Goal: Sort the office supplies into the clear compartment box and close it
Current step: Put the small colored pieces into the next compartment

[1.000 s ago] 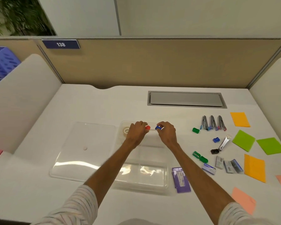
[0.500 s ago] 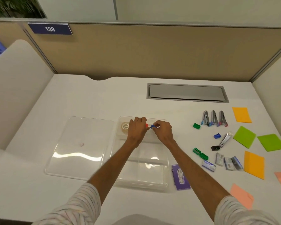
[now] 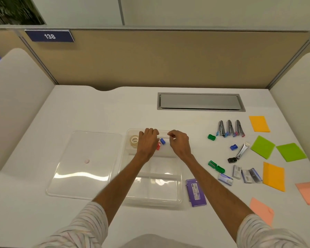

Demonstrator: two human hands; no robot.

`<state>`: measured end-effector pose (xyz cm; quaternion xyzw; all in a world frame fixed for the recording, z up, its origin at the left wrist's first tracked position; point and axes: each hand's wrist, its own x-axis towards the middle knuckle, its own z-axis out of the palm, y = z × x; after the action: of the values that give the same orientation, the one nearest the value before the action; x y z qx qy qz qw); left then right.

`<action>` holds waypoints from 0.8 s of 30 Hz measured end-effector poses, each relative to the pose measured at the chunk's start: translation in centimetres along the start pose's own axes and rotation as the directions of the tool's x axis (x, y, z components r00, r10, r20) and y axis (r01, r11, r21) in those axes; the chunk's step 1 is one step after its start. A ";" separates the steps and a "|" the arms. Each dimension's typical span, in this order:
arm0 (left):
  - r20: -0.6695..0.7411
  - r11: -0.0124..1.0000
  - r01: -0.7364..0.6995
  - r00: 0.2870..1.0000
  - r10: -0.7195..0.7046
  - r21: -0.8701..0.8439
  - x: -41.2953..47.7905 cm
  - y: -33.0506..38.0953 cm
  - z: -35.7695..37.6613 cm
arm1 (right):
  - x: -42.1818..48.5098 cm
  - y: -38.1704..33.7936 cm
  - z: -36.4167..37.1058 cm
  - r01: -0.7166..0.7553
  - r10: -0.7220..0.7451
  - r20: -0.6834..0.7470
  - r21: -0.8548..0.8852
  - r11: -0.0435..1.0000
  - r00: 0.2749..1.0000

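Bright, even overhead light on my desk (image 3: 97, 111); white glare streaks on the clear lid (image 3: 82, 165), soft shadows, wide-angle bowing at edges, corners slightly blurred.

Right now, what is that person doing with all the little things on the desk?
A person is sorting office supplies into a clear compartment box. Both hands hover over its far compartment: the left hand and right hand, with a red sharpener and a blue sharpener lying between them. A tape roll sits in the box too. The lid lies beside it, and staplers, sticky notes and more sharpeners wait on the right.
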<state>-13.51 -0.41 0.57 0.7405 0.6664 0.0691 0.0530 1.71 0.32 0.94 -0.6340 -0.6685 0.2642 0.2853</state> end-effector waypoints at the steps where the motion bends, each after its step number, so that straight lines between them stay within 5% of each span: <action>1: -0.003 1.000 -0.009 1.000 0.009 0.000 0.0 0.4 -0.2 | -0.2 0.1 -0.4 0.012 -0.012 -0.024 0.013 1.000 1.000; 9: -0.047 0.992 -0.115 0.992 0.113 -0.046 -0.4 4.8 -0.8 | -2.1 2.2 -4.6 0.006 0.000 -0.182 0.032 0.999 0.983; 24: 0.080 0.966 -0.224 0.969 0.236 -0.130 0.3 14.7 3.3 | -3.5 12.1 -12.0 -0.302 0.281 -0.182 -0.102 0.948 0.942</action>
<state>1.45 -1.61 -0.18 0.8108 0.5673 0.0794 0.1206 18.83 -2.63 0.48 -0.7628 -0.5566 0.2068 0.2559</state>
